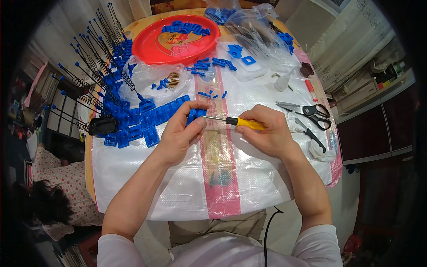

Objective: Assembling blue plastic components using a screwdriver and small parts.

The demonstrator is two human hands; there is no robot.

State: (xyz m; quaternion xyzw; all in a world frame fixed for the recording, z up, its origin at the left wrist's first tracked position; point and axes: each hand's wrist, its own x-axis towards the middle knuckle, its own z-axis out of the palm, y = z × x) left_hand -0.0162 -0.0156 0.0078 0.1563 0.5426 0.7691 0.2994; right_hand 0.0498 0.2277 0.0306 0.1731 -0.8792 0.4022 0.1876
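left hand (181, 131) pinches small blue plastic part (195, 115) above woven sheet (178, 187) | right hand (268, 131) wraps yellow-handled screwdriver (251, 123), tip at the part | part seems light, stiff, smooth; best held by its sides, fingers clear of the tip

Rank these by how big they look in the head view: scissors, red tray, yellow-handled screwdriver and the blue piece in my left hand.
1. Red tray, clearly largest
2. Scissors and yellow-handled screwdriver: similar lengths, right hand partly covers the latter, so unranked
3. Blue piece, partly hidden by left hand
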